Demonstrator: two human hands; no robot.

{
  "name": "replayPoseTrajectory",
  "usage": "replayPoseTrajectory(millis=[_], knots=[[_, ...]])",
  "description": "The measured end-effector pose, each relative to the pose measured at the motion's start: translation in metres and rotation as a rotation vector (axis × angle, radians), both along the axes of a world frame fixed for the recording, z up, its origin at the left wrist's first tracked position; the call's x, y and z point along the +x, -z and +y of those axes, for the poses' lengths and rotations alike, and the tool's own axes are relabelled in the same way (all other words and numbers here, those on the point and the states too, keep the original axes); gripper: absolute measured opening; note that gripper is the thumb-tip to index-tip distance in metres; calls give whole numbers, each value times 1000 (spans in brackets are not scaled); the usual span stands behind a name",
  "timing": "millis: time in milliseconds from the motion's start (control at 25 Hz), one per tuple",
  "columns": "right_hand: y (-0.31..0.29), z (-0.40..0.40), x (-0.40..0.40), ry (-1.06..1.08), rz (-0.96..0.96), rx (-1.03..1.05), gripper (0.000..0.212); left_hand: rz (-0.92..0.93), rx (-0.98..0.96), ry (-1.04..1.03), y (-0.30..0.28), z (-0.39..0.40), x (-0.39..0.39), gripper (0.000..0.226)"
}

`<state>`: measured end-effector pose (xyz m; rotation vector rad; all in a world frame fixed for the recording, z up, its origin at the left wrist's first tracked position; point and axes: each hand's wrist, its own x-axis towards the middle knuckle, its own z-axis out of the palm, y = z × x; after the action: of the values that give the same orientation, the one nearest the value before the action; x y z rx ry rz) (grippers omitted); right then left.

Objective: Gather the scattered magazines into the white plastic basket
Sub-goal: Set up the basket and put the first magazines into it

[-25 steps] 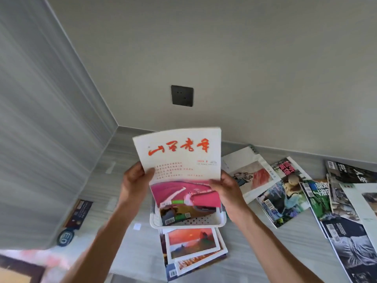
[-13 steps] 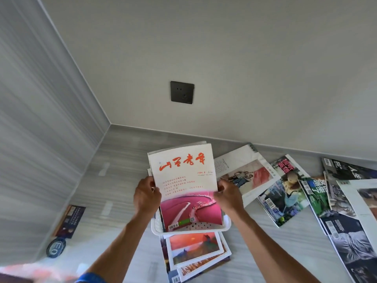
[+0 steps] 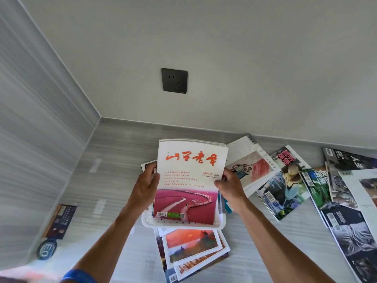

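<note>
White plastic shows only as a rim below the cover: the basket [image 3: 183,225] sits on the grey floor [image 3: 114,152], and the bottom edge of the magazine [image 3: 190,180] with the red lettering and pink landscape is already down inside it. My left hand [image 3: 145,186] pinches the cover's left edge, thumb on the front and fingers curled behind; my right hand [image 3: 230,185] does the same on the right edge. Both hands are closed on this one magazine, about halfway up its height, so it stands nearly upright between them and leans away from me.

To finish this well, I judge I should lower it evenly, keeping both edges level so the lower corners clear the basket walls, then let it tip flat or settle against what is already in there. Other pages seem to stand behind it; I cannot count them. The basket looks narrow for the cover, so a skewed drop could catch on the rim.

More magazines lie under the basket's near side [image 3: 191,248], and a fan of them spreads well to my right [image 3: 285,184].
</note>
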<state>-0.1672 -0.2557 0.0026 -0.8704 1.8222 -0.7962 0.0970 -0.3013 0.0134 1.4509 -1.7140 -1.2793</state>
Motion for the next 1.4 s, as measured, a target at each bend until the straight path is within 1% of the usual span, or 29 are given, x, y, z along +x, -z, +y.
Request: replayPoseTrajectory(millis=[80, 120, 160, 240, 320, 400, 440, 480, 520, 560, 600, 640, 680, 720, 800, 840, 920, 1000, 1040, 1120, 1160, 1200, 1240, 1320, 1360, 1400], knots=[[2, 4, -3, -52, 82, -28, 31, -231, 74, 80, 2, -6, 5, 42], [3, 5, -4, -82, 131, -44, 26, -320, 126, 96, 4, -5, 6, 48], [3, 6, -5, -105, 180, -60, 22, -362, 152, 82, 6, -1, 6, 54], [3, 5, -4, -138, 290, -97, 18, -332, 154, 14, 9, 10, 5, 62], [2, 1, -5, -194, 368, -88, 24, -251, 188, -44, 12, 19, 6, 67], [5, 1, -7, -229, 354, -50, 35, -195, 216, -71, 14, 21, 6, 70], [9, 4, -7, -199, 324, -65, 38, -196, 212, -89, 15, 21, 7, 70], [12, 10, -10, -150, 308, -97, 36, -214, 212, -111, 16, 24, 7, 68], [17, 17, -15, -99, 348, -122, 34, -227, 215, -137, 16, 28, 7, 63], [23, 22, -22, -93, 457, -123, 37, -239, 221, -167, 15, 32, 5, 57], [31, 26, -32, -176, 627, -84, 46, -271, 207, -195, 15, 38, 3, 52], [41, 30, -45, -308, 787, -18, 61, -311, 167, -241, 12, 43, 0, 50], [51, 31, -59, -450, 898, 44, 77, -364, 64, -300, 8, 48, -4, 50], [59, 31, -70, -565, 933, 115, 88, -417, -94, -339, 3, 52, -6, 50], [71, 45, -87, -675, 896, 229, 96, -522, -414, -307, -9, 61, -16, 49], [76, 61, -92, -670, 882, 245, 97, -524, -514, -263, -17, 68, -28, 46], [82, 104, -101, -632, 912, 240, 96, -446, -628, -148, -33, 82, -66, 37], [80, 145, -105, -601, 860, 277, 93, -384, -697, 56, -35, 103, -119, 30], [78, 161, -106, -600, 822, 274, 90, -364, -702, 173, -32, 116, -147, 28], [72, 184, -115, -559, 713, 196, 72, -349, -618, 366, -14, 143, -201, 27], [65, 190, -124, -483, 613, 168, 61, -399, -544, 440, 0, 156, -227, 27], [59, 195, -135, -385, 515, 173, 53, -495, -452, 518, 15, 168, -250, 32], [54, 198, -149, -280, 442, 196, 48, -617, -328, 592, 33, 178, -268, 43], [48, 210, -179, -98, 376, 217, 43, -826, -47, 711, 61, 194, -291, 71], [47, 218, -193, -35, 348, 210, 44, -881, 16, 734, 73, 199, -298, 80], [46, 228, -201, 7, 321, 197, 46, -910, 30, 729, 82, 202, -300, 83]])
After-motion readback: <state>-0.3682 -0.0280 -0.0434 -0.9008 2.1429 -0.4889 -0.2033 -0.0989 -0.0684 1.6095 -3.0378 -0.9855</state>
